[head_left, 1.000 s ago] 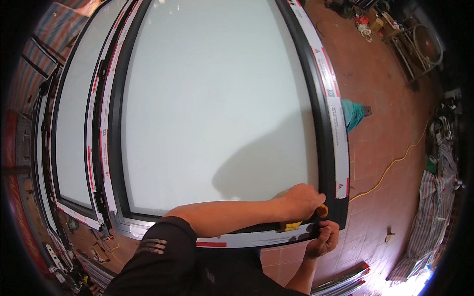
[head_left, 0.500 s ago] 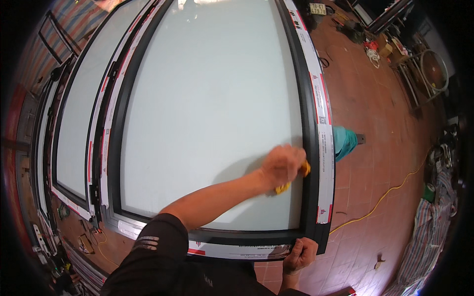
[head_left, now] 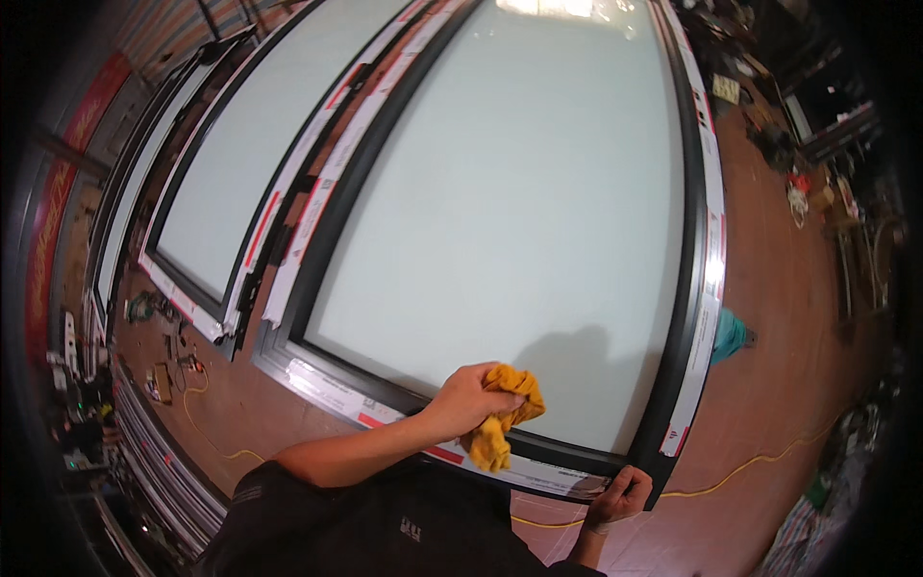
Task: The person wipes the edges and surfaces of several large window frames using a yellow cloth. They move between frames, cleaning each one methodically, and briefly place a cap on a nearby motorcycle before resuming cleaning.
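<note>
A large framed glass panel (head_left: 500, 221) lies in front of me, its dark frame (head_left: 694, 173) carrying white and red protective tape. My left hand (head_left: 468, 399) is closed around a crumpled yellow cloth (head_left: 517, 392), held over the panel's near edge with part of the cloth hanging down. At the near right corner my right hand (head_left: 623, 495) grips the frame, thumb and curled fingers at its edge. The undersides of those fingers are hidden.
Another framed pane (head_left: 231, 183) lies to the left, with a narrower one (head_left: 144, 192) beyond it. A teal cloth-like thing (head_left: 733, 335) sticks out under the right edge. A yellow cable (head_left: 760, 460) crosses the tiled floor (head_left: 769, 279). Tools and long profiles (head_left: 168, 452) lie lower left.
My left hand has drawn the yellow cloth from the glass's right side leftward and back to the near edge. My right hand stays at the corner. The view has shifted left.
</note>
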`<state>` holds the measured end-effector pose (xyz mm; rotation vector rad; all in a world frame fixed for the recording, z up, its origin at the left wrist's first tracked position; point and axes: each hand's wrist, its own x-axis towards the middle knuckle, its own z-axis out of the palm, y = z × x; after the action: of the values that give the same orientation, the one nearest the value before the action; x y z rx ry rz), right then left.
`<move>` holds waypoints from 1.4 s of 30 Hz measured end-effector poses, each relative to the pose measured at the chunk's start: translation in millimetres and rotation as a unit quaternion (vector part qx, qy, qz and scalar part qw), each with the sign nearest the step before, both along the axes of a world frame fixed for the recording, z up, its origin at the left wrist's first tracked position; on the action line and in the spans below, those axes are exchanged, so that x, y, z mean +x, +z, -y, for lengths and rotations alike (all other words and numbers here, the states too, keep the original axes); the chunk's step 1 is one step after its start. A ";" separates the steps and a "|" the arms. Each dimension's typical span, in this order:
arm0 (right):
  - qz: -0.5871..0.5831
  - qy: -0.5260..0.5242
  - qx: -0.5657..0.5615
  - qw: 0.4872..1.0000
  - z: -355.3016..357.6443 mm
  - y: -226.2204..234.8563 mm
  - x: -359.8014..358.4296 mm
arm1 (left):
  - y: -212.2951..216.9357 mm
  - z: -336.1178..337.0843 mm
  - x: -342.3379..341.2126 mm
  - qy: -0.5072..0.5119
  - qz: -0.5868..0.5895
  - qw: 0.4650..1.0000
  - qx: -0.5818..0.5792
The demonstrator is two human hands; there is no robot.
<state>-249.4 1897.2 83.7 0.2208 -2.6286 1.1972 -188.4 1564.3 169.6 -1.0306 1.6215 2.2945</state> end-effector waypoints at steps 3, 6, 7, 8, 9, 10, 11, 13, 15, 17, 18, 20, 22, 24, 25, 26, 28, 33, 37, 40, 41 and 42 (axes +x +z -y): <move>0.014 -0.011 -0.023 1.000 0.8 -0.2 -4.7 | 0.5 12.0 55.2 0.057 -0.010 0.997 0.056; 0.045 -0.027 -0.135 0.989 18.3 4.0 -4.8 | 1.3 30.4 112.0 0.094 -0.022 0.994 0.056; 0.046 0.011 -0.157 0.986 31.6 5.6 -1.8 | 2.2 37.6 131.4 0.110 -0.025 0.992 0.051; 0.038 0.044 -0.179 0.982 49.0 7.6 4.8 | 3.3 45.6 152.5 0.126 -0.030 0.990 0.053; 0.029 0.076 -0.202 0.976 70.1 9.7 14.5 | 4.6 53.2 175.3 0.146 -0.060 0.985 0.072; 0.042 0.147 -0.226 0.962 94.6 12.1 28.4 | 5.1 61.4 199.0 0.159 -0.064 0.983 0.069; 0.067 0.181 -0.208 0.959 120.8 17.1 46.8 | 5.5 68.5 223.4 0.177 -0.062 0.982 0.038; 0.103 0.261 -0.179 0.943 178.8 30.0 92.4 | 5.8 83.3 273.0 0.214 -0.068 0.974 0.003; 0.134 0.356 -0.180 0.907 239.5 43.8 148.4 | 8.4 97.1 334.6 0.275 -0.081 0.958 -0.002; 0.147 0.447 -0.176 0.865 292.6 55.3 211.8 | 13.1 102.8 398.8 0.335 -0.097 0.937 0.017; 0.163 0.499 -0.174 0.833 317.4 61.4 243.5 | 16.9 104.1 428.0 0.379 -0.129 0.916 0.018; 0.196 0.594 -0.175 0.760 364.8 73.0 305.8 | 28.4 108.6 483.3 0.463 -0.119 0.878 0.032; 0.232 0.669 -0.152 0.690 407.8 83.3 367.9 | 38.9 113.2 535.6 0.510 -0.120 0.852 0.000; 0.252 0.731 -0.118 0.624 441.6 92.8 421.6 | 43.2 118.7 574.2 0.563 -0.130 0.815 -0.026; 0.254 0.756 -0.096 0.595 455.9 96.4 444.5 | 41.6 124.1 587.3 0.592 -0.144 0.792 -0.041; 0.255 0.780 -0.072 0.567 469.4 99.6 461.9 | 39.4 130.4 598.0 0.623 -0.130 0.771 -0.039; 0.274 0.796 -0.070 0.536 499.5 100.6 498.1 | 33.1 144.2 626.3 0.648 -0.153 0.743 -0.069; 0.247 0.858 -0.001 0.450 600.5 91.6 575.9 | 11.1 203.8 692.6 0.705 -0.123 0.685 -0.133; 0.230 0.893 0.086 0.378 691.1 86.1 657.2 | 0.5 268.8 761.3 0.742 -0.115 0.648 -0.127; 0.286 0.899 0.080 0.322 756.2 85.2 726.7 | 4.6 315.5 826.5 0.771 -0.094 0.617 -0.125; 0.354 0.883 0.081 0.297 775.2 84.5 749.6 | 7.5 326.8 850.0 0.777 -0.087 0.610 -0.131; 0.412 0.861 0.100 0.281 793.9 84.6 769.3 | 10.2 338.2 870.0 0.787 -0.055 0.604 -0.115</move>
<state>519.9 1103.3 168.2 -1.4257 0.6231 -0.3594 681.5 1226.1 179.8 -3.4527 0.8497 2.7488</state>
